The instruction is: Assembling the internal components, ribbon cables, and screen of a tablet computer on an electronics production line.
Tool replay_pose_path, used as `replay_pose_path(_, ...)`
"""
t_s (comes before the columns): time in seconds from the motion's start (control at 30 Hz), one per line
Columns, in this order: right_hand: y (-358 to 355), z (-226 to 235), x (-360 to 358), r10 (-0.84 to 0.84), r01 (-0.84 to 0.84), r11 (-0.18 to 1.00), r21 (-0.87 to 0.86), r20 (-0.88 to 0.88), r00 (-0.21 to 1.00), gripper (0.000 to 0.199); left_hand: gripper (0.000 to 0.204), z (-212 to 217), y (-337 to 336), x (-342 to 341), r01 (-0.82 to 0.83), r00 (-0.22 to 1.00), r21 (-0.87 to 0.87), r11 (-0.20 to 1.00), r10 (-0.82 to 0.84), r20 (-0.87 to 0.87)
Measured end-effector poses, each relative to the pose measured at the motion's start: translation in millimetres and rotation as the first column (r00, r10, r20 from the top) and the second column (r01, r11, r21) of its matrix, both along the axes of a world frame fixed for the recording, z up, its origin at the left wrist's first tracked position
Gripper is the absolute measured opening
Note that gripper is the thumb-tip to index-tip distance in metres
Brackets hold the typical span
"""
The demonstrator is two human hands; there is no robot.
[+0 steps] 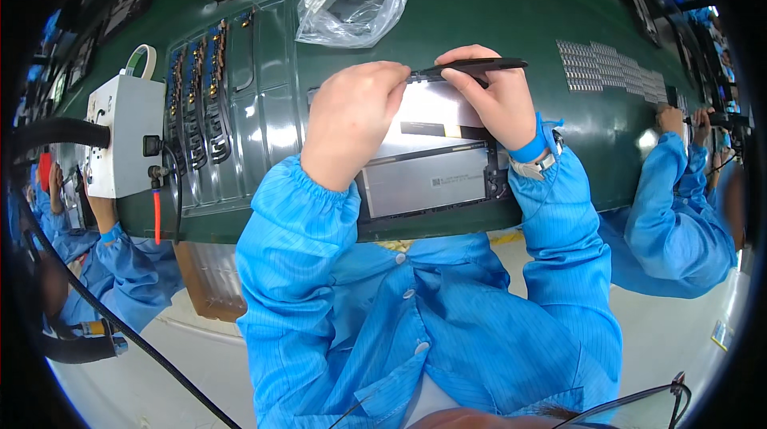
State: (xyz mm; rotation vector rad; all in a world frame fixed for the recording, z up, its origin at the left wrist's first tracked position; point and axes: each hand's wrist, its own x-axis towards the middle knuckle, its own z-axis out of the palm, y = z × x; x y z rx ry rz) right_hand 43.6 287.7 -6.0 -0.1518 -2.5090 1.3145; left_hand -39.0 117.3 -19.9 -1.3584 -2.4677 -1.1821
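An opened tablet (423, 183) lies on the green bench in front of me, its flat silver battery facing up. A bright silvery panel (415, 113) shows beyond it, between my hands. My left hand (351, 113) is closed at the panel's far edge, fingertips pressed together; what they pinch is too small or hidden to make out. My right hand (499, 101) grips black tweezers (487, 65), held nearly level. Their narrow end points left, close to my left fingertips. A blue band circles my right wrist.
At left, a clear tray (272, 101) holds several flex-cable parts beside a white box (124, 133) with hoses and cables. A clear plastic bag (351, 9) lies at the far side. Rows of small metallic parts (607, 68) lie right, near a co-worker's blue sleeve (671, 197).
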Motion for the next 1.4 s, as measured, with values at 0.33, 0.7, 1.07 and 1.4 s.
replay_pose_path(0.33,1,-8,-3,0.016,-0.014,1.0,0.017,-0.106,0.994,0.015,0.029,23,-36,20,-0.11,0.989,-0.153,0.982,0.092,-0.114)
replay_pose_path(0.7,5,60,67,-0.075,-0.107,0.931,-0.348,-0.47,0.88,0.012,0.016,28,-169,-75,-0.495,0.863,-0.244,0.834,0.44,-0.248)
replay_pose_path(1.07,-34,62,166,-0.237,0.195,0.954,-0.229,-0.172,0.956,0.011,0.016,-6,-81,-156,-0.43,0.861,-0.334,0.839,0.269,-0.432)
replay_pose_path(1.4,-60,56,166,-0.093,0.06,0.953,-0.297,-0.1,0.991,0.011,0.012,-11,-82,-153,-0.502,0.845,-0.408,0.762,0.334,-0.417)
